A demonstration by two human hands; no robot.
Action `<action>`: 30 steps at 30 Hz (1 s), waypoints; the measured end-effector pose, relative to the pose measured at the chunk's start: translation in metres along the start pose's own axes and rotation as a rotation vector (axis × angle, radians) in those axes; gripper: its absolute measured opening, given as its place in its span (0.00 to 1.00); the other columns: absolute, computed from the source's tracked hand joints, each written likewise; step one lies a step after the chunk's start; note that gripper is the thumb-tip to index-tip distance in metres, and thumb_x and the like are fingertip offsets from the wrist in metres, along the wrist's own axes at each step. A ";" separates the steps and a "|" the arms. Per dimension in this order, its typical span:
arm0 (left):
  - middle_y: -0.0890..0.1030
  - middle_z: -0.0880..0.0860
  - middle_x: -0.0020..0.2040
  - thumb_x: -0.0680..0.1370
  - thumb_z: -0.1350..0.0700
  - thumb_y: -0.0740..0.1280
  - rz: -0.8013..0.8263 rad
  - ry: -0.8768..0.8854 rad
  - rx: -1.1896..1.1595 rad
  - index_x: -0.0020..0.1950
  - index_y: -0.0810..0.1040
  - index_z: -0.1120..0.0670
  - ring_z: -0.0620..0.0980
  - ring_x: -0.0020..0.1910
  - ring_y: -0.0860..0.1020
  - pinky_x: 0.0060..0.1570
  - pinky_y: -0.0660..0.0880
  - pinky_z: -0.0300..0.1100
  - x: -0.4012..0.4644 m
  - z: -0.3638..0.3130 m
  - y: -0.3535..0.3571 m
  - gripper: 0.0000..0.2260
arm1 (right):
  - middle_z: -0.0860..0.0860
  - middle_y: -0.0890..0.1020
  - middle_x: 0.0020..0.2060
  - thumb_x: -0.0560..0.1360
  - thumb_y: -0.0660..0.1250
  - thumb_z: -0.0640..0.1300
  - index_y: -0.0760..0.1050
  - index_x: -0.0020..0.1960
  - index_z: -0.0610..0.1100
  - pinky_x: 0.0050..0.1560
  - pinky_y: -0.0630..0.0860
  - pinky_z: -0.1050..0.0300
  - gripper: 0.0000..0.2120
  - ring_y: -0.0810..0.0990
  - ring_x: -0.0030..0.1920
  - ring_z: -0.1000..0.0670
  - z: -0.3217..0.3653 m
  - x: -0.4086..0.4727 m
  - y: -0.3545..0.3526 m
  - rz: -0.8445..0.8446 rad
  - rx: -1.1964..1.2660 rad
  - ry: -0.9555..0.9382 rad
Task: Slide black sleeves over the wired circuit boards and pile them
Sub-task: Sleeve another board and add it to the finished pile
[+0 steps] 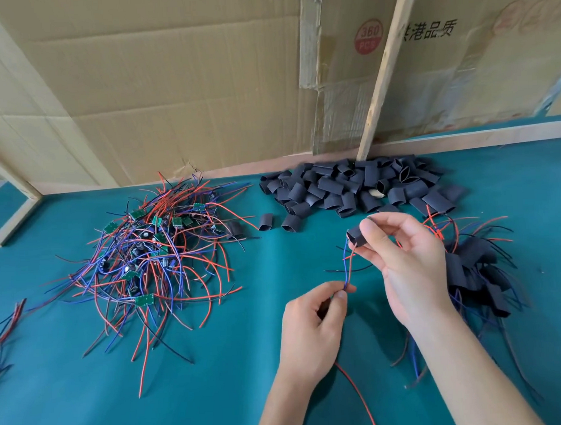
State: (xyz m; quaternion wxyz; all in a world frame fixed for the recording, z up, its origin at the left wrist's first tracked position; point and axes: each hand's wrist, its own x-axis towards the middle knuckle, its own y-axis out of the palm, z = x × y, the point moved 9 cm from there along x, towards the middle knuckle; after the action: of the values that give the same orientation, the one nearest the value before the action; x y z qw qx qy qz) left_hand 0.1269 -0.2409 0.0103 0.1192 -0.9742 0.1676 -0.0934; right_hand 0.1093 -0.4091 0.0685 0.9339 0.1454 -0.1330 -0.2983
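My right hand [406, 255] pinches a black sleeve [355, 236] between thumb and fingers, above the green table. Red and blue wires [348, 267] hang out of the sleeve's lower end. My left hand [313, 326] pinches those wires lower down, and something dark, only partly visible, sits in its curled fingers. A red wire [358, 395] trails from under the left hand toward me. The tangle of bare wired circuit boards [146, 250] lies at the left. Loose black sleeves [355, 186] are heaped at the back. Sleeved boards [478, 274] are piled at the right, behind my right wrist.
Cardboard sheets [171, 88] stand as a wall along the table's far edge, with a wooden slat [384, 76] leaning against them. A few loose wires [4, 327] lie at the left edge. Two stray sleeves [278, 222] lie in front of the heap.
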 end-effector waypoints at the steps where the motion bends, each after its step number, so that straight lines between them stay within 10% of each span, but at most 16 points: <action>1: 0.67 0.44 0.27 0.81 0.53 0.64 0.000 -0.005 -0.001 0.52 0.83 0.42 0.46 0.30 0.64 0.33 0.75 0.54 0.000 0.000 0.000 0.10 | 0.45 0.86 0.42 0.73 0.78 0.40 0.83 0.46 0.46 0.49 0.85 0.50 0.05 0.86 0.42 0.45 0.004 0.000 0.000 0.014 -0.038 -0.034; 14: 0.66 0.45 0.27 0.79 0.50 0.64 -0.038 0.046 0.014 0.48 0.85 0.46 0.45 0.27 0.63 0.29 0.61 0.41 -0.002 -0.010 -0.002 0.10 | 0.49 0.86 0.42 0.68 0.80 0.43 0.82 0.52 0.49 0.45 0.85 0.56 0.14 0.89 0.40 0.46 -0.002 0.003 -0.003 0.104 -0.304 -0.024; 22: 0.78 0.46 0.32 0.78 0.53 0.69 -0.154 -0.022 -0.137 0.41 0.78 0.52 0.45 0.32 0.75 0.38 0.79 0.51 -0.003 -0.001 -0.016 0.06 | 0.47 0.86 0.40 0.62 0.80 0.42 0.84 0.54 0.48 0.58 0.82 0.43 0.20 0.86 0.42 0.48 -0.038 -0.012 0.019 0.289 -0.298 0.235; 30: 0.84 0.43 0.45 0.75 0.58 0.69 -0.166 0.001 -0.146 0.50 0.80 0.49 0.45 0.46 0.82 0.47 0.75 0.30 -0.003 -0.001 -0.015 0.06 | 0.45 0.84 0.38 0.68 0.76 0.28 0.81 0.51 0.40 0.44 0.83 0.54 0.14 0.87 0.42 0.44 -0.030 -0.004 0.006 0.118 0.004 0.206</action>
State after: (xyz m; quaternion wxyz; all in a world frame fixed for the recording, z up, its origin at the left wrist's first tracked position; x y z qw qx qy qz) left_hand 0.1283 -0.2266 0.0145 0.0400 -0.9907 0.0929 -0.0910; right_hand 0.1192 -0.3964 0.0420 0.9583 0.1689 -0.0453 -0.2260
